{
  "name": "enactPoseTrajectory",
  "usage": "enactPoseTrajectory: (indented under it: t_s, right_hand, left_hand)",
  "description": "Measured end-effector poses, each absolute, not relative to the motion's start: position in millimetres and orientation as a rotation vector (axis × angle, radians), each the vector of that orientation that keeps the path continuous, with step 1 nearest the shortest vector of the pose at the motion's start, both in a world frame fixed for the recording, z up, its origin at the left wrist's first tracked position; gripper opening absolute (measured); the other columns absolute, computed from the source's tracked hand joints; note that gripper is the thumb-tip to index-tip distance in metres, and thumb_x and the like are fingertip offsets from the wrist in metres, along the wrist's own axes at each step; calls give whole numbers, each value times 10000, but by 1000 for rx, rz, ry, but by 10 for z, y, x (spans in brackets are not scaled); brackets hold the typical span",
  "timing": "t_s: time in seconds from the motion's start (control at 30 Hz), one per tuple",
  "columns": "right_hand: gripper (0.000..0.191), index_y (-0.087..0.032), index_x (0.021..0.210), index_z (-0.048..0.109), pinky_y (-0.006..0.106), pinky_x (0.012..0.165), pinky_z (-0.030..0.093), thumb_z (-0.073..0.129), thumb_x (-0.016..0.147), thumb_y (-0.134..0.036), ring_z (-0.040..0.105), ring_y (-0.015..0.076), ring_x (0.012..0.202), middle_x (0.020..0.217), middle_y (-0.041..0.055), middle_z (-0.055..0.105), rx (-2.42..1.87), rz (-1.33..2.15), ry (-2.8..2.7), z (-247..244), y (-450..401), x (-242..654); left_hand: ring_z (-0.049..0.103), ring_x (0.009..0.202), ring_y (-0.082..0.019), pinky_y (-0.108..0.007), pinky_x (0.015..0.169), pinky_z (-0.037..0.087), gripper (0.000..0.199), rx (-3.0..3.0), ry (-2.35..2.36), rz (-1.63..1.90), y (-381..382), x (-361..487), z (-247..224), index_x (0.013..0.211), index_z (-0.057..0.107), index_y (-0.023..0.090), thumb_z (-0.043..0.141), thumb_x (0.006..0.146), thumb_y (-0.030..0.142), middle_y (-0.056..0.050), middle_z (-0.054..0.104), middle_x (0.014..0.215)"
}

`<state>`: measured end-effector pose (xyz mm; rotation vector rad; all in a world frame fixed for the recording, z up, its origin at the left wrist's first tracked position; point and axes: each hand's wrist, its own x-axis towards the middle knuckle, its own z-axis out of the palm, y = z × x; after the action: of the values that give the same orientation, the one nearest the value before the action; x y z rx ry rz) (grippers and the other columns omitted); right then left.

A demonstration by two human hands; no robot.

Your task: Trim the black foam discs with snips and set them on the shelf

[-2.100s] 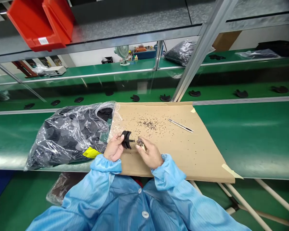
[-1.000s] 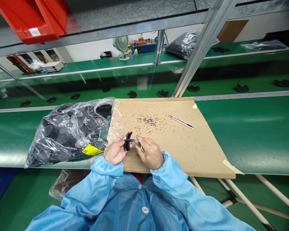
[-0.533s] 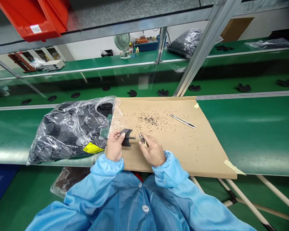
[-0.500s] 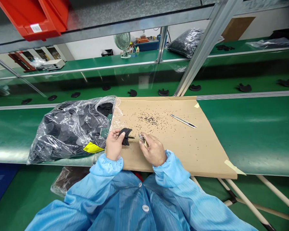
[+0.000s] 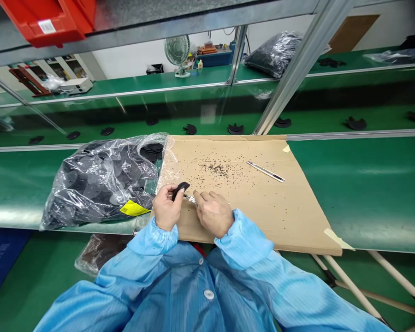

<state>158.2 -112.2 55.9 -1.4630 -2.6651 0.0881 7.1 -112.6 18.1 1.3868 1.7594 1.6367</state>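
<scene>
A curved black part (image 5: 180, 190) is pinched between the thumb and fingers of my left hand (image 5: 167, 206). My right hand (image 5: 215, 213) is closed round a small metal tool (image 5: 190, 199), probably nippers or a clipper, whose tip meets the black part's lower right side. Under both hands lies a brown cardboard sheet (image 5: 249, 216), with many tiny black bits (image 5: 219, 169) scattered over its middle. A slim cutter knife (image 5: 265, 171) rests on the cardboard, right of the bits. To the left is a clear plastic bag (image 5: 100, 184) full of black parts.
Several black parts, one of them a curved piece (image 5: 235, 129), lie in a row on the green surface behind the cardboard. A metal post (image 5: 290, 69) slants up at the right. Overhead at the left is a red bin (image 5: 51, 23). Farther back stands a fan (image 5: 177, 50).
The black part has turned in my left hand and looks narrower. My right hand has moved slightly left, and the tool's tip now meets the part. The view has shifted a little.
</scene>
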Motion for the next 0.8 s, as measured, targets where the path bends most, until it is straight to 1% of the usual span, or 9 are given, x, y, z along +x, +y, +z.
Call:
enactPoseTrajectory:
  t_s: [0.17, 0.37, 0.57, 0.8]
  right_hand:
    - [381, -133, 1270, 508, 344, 739, 373, 372, 920, -194, 562, 238, 938, 1064, 131, 650, -1470, 65, -2682, 525, -1117, 1572]
    - [398, -132, 1286, 503, 349, 744, 399, 382, 912, -193, 569, 245, 927, 1055, 134, 653, -1489, 75, -2664, 502, -1123, 1560]
    - [407, -125, 1296, 497, 353, 765, 409, 378, 914, -199, 565, 250, 943, 1065, 141, 646, -1498, 107, -2648, 494, -1141, 1545]
    - [395, -118, 1288, 498, 360, 744, 415, 363, 921, -177, 574, 252, 932, 1056, 142, 646, -1509, 70, -2665, 464, -1143, 1531]
  left_hand:
    - [611, 694, -145, -253, 671, 493, 202, 1378, 1768, 1604, -1153, 82, 232, 866, 620, 182, 680, 732, 320, -41, 656, 805]
    - [590, 731, -167, -275, 720, 481, 212, 1291, 1738, 1614, -1171, 107, 291, 846, 633, 202, 705, 700, 338, -41, 648, 822]
    - [596, 720, -155, -264, 714, 481, 158, 1440, 1808, 1566, -1183, 105, 301, 863, 636, 199, 663, 748, 303, -41, 648, 831]
    - [607, 749, -159, -257, 706, 487, 157, 1437, 1780, 1570, -1202, 113, 290, 874, 641, 194, 664, 750, 287, -44, 649, 843]
